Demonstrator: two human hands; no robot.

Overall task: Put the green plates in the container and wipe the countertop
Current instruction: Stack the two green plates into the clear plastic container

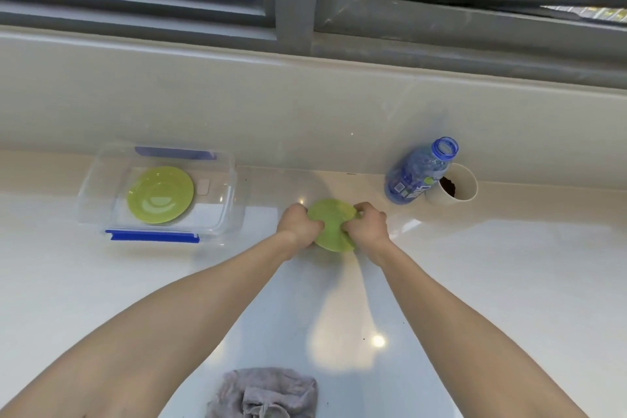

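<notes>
A green plate (334, 227) is at the middle of the white countertop (509, 282), gripped from both sides. My left hand (298, 224) holds its left edge and my right hand (366, 222) holds its right edge. Whether the plate rests on the counter or is lifted slightly, I cannot tell. A second green plate (160, 194) lies flat inside the clear plastic container (234, 187) with blue clips, to the left of my hands. A crumpled grey cloth (266, 394) lies on the counter near the front edge, between my forearms.
An open blue plastic bottle (419, 173) leans at the back right, against a beige paper cup (456, 185) with dark contents. A raised ledge and window frames run along the back.
</notes>
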